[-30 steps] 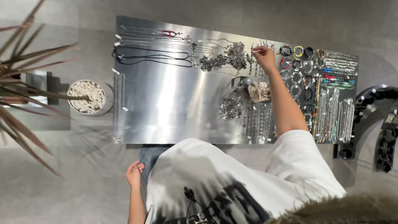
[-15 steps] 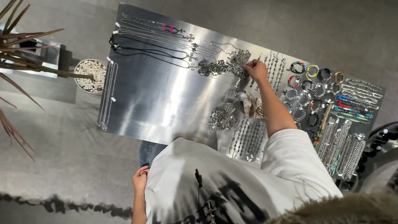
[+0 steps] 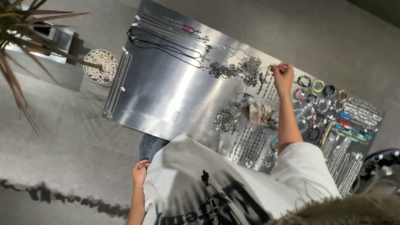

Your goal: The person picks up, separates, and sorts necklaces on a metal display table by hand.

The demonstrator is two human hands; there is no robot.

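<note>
right hand (image 3: 282, 75), grip pinched on a thin silver chain (image 3: 266, 66) at the far side of the metal worktop (image 3: 166, 96); left hand (image 3: 139, 171) loosely curled, empty, at the near hip.

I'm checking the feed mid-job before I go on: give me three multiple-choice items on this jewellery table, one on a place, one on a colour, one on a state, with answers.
1. Where is the right hand?
A. over the metal table, at the silver chains
B. in the pot of white pebbles
C. on the floor

2. What colour are the long cords at the table's far left end?
A. red
B. black
C. yellow

3. How is the left hand?
A. lifting a bracelet
B. down at the person's side, holding nothing visible
C. gripping the plant

Answers: 1 A, the arm is stretched out over the tabletop, fingers at the chains. 2 B, the cords look dark against the shiny metal. 3 B, it rests by the jeans, off the table.
</note>
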